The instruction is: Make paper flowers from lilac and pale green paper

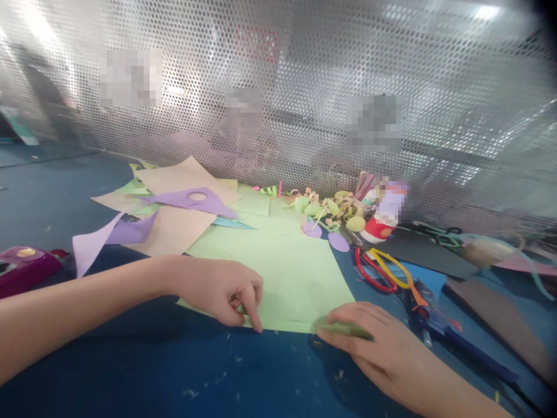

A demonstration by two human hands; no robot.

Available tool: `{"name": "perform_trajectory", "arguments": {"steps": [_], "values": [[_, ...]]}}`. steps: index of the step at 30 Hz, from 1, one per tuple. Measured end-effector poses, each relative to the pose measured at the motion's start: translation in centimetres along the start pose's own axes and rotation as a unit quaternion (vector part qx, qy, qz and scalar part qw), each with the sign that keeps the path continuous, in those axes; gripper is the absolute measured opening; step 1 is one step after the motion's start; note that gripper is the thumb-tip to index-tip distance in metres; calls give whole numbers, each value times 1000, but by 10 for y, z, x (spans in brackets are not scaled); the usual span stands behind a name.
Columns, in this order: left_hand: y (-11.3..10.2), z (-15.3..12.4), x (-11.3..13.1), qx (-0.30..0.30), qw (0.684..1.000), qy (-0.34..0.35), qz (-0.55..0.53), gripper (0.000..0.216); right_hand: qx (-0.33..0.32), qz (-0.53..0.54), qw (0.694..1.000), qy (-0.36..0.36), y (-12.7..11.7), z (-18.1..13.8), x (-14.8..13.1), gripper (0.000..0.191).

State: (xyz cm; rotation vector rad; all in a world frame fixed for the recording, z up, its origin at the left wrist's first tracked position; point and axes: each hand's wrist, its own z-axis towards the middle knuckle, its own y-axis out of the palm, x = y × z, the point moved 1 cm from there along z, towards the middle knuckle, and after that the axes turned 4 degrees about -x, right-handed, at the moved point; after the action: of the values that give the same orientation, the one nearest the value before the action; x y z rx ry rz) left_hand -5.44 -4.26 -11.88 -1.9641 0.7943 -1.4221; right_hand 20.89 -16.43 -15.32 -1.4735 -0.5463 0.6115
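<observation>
A large pale green paper sheet (291,278) lies flat in front of me, its near edge running between my hands. My left hand (226,290) rests on the left part of that edge, fingers curled and one fingertip pressed down at the paper's border. At the near right corner, my right hand (378,348) has its thumb and fingers closed around the sheet's edge, with a bit of green showing between them. The palm sides of both hands are hidden.
Purple and beige paper scraps (174,226) pile up behind on the left, near a magenta tool (28,270). To the right lie scissors with red and yellow handles (387,270) and a blue glue gun (452,331). Paper curls (331,209) and a red-and-white bottle (378,226) stand before the perforated metal screen (296,87).
</observation>
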Motion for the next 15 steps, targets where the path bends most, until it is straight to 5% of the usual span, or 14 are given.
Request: {"name": "perform_trajectory", "arguments": {"steps": [15], "values": [[1, 2, 1, 8, 1000, -10, -24, 37, 53, -74, 995, 33, 1, -46, 22, 40]]}}
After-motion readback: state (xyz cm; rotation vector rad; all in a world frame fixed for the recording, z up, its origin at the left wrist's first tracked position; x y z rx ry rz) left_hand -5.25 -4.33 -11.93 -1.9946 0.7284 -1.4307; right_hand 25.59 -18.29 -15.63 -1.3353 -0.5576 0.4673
